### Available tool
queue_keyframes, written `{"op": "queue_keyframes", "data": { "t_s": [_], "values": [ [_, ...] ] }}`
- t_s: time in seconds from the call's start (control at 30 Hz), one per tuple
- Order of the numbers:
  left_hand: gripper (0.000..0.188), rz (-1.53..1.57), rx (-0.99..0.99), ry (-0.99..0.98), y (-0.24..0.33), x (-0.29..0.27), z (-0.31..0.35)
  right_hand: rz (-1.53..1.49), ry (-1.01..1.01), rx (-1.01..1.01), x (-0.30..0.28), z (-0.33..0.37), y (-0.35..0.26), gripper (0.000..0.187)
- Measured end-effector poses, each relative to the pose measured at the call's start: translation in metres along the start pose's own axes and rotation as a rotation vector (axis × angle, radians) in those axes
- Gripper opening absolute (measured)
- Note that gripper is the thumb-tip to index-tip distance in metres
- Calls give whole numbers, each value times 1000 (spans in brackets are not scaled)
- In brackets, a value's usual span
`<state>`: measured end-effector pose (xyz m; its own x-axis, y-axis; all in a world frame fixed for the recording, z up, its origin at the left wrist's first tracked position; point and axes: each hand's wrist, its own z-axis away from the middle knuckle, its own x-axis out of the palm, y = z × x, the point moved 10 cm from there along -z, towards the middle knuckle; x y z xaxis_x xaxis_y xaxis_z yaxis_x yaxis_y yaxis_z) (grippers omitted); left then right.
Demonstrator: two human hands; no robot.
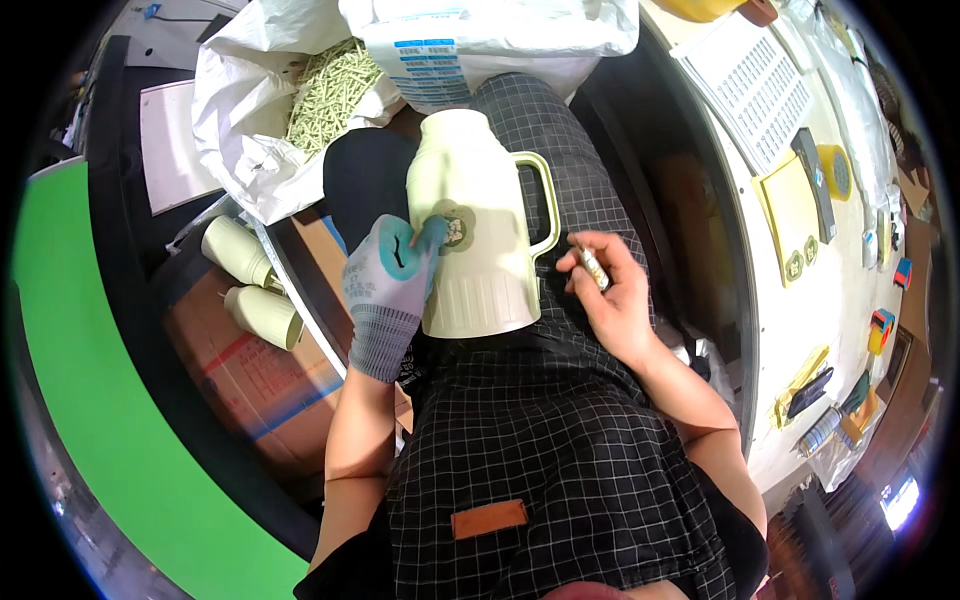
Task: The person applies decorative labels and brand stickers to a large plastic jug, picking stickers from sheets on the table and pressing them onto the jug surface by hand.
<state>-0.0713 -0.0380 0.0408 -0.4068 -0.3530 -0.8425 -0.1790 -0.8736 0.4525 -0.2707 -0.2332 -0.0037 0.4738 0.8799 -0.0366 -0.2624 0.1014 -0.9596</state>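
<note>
A pale-green handled vacuum jug point(472, 280) points its neck toward twelve o'clock. The gloved left hand point(388, 270) holds it at nine; near four, the right hand point(617, 292) pinches a small printed piece point(593, 267). An open white sack point(235, 115) stands toward ten.

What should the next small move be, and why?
Perhaps bring the small tool in the right hand to the handle of the jug: the gloved left hand holds the jug's side, while the tool sits near the handle, apparently apart.

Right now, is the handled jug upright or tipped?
Tipped: the jug shows its long side and handle broadside to the downward-looking camera.
</note>
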Motion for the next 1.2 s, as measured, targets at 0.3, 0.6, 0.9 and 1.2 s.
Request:
{"op": "queue_keyframes", "data": {
  "t_s": [0.3, 0.6, 0.9, 1.2],
  "values": [
    [33, -29, 84, 140, 0, 13, 7, -296, -184, 54, 42, -2, 7, 34],
    [20, 38, 325, 314, -8, 11, 8, 399, -194, -456, 47, 14, -51, 78],
    [11, 930, -34, 63, -73, 17, -6, 402, 236, -685, -22, -1, -112, 51],
    [11, 753, 233, 28, -35, 38, -2, 864, 1382, -733, -368, 37, -179, 40]
  ]
}}
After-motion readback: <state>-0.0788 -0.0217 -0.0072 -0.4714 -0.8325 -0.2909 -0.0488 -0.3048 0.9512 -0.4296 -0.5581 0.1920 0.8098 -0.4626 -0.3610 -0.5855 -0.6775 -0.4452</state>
